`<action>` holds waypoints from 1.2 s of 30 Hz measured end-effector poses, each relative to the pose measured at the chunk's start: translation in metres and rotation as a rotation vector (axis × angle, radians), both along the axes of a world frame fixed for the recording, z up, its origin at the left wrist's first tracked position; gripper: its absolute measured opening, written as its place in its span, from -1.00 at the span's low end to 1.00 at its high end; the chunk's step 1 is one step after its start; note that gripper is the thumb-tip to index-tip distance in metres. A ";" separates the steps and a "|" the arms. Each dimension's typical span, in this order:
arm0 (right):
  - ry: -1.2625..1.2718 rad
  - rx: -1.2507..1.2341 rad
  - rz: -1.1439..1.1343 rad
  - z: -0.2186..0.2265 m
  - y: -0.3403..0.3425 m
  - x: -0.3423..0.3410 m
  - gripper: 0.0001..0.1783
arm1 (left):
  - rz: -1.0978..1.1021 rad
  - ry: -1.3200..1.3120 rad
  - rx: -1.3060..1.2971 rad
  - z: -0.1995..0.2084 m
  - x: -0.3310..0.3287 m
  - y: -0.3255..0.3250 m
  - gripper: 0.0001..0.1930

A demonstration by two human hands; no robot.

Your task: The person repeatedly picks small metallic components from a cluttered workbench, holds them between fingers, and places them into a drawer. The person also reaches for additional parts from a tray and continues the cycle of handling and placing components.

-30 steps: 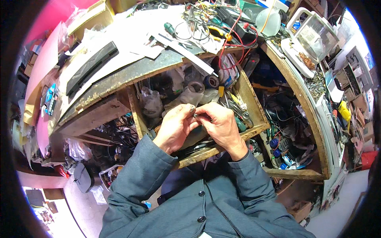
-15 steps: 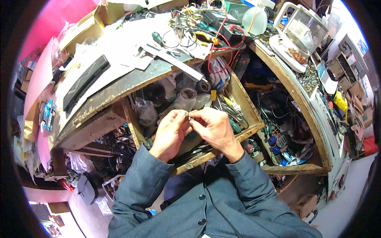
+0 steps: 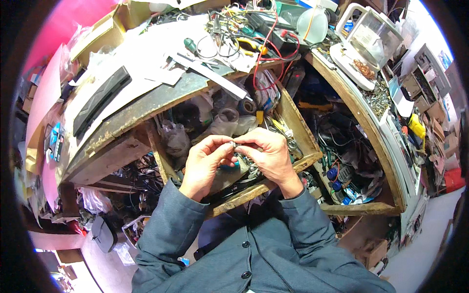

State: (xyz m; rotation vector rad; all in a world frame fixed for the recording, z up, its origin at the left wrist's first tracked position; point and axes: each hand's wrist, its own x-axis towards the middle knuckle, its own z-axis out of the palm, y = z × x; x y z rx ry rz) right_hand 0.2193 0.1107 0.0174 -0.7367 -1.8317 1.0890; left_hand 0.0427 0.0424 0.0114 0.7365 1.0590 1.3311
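Above an open wooden drawer (image 3: 244, 199), my left hand (image 3: 207, 163) and my right hand (image 3: 268, 155) meet fingertip to fingertip. Both are closed in a pinch on one small metallic piece (image 3: 235, 145), mostly covered by the fingers and too small to name. Under the hands the drawer holds clear plastic bags (image 3: 174, 139), a roll of tape (image 3: 247, 106) and several metal tools. A long white strip (image 3: 224, 84) sticks out from the bench over the drawer's far edge.
On the bench (image 3: 117, 110) lie a long black plastic part (image 3: 101, 100), a green-handled screwdriver (image 3: 190, 45), red leads (image 3: 257, 73) and yellow-handled pliers (image 3: 251, 45). A second cluttered compartment (image 3: 351, 141) opens at right. A clear plastic container (image 3: 373, 41) stands at the back right.
The fingertips have shifted slightly, and a little more of the small metallic piece shows between them. My left hand's fingers are more curled. The whole view has moved a little.
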 end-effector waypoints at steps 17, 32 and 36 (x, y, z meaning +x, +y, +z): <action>0.037 -0.145 0.024 -0.004 0.001 -0.001 -0.90 | 0.061 0.083 0.104 -0.002 -0.003 -0.001 -0.77; -0.060 -0.083 0.017 0.002 0.001 -0.006 -0.75 | 0.032 0.051 0.112 -0.001 -0.004 -0.002 -0.79; -0.107 -0.014 0.010 0.004 -0.001 -0.009 -0.77 | 0.026 0.071 0.089 0.000 -0.003 -0.001 -0.79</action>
